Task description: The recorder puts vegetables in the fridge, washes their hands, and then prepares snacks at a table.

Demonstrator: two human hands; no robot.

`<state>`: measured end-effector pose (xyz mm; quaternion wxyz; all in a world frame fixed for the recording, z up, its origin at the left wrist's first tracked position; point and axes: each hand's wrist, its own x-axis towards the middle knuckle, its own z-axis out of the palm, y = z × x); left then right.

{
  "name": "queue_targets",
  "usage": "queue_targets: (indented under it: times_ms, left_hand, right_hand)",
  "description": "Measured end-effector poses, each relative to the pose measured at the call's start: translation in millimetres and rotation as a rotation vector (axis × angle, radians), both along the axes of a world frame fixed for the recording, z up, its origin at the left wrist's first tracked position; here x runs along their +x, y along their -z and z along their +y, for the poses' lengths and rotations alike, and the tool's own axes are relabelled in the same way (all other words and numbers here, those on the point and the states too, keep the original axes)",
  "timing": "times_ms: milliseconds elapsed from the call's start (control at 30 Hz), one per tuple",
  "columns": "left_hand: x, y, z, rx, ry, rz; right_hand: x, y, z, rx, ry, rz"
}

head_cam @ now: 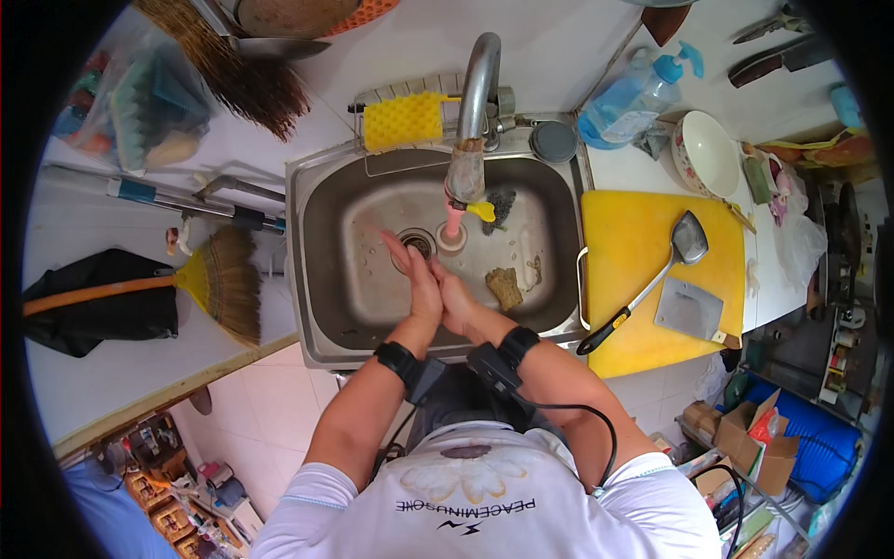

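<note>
Over the stainless steel sink [297, 279], my left hand [419, 283] and my right hand [452, 290] are pressed together, palms facing, fingers pointing towards the drain [417, 244]. Nothing shows between them, though the palms are hidden. Just beyond them hangs the metal faucet [479, 91] with a pink nozzle [453, 225] and a yellow lever [480, 211]. A dark mesh scourer [499, 211] and a worn brownish sponge piece [504, 288] lie in the basin. A yellow sponge [403, 120] sits in the wire rack behind.
Right of the sink, a yellow cutting board [621, 279] bears a metal spatula [653, 283] and a cleaver [688, 307]. Behind it stand a soap pump bottle [639, 105] and a bowl [716, 157]. A hand broom [220, 286] lies on the left counter.
</note>
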<state>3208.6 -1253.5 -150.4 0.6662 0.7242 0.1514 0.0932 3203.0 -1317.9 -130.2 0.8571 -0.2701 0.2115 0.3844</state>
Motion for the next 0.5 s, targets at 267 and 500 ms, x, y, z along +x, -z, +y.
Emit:
queue_targets:
  times_ms: [267,500]
  left_hand:
    - [-10.0,-29.6,23.8,-0.036,-0.101,-0.061]
    - [-24.2,-57.6,72.9,-0.017,-0.262,-0.144]
  right_hand:
    - [32.4,72.0,9.5,-0.121,0.347,0.079]
    - [50.2,69.8,-14.3,-0.457,0.299,0.09]
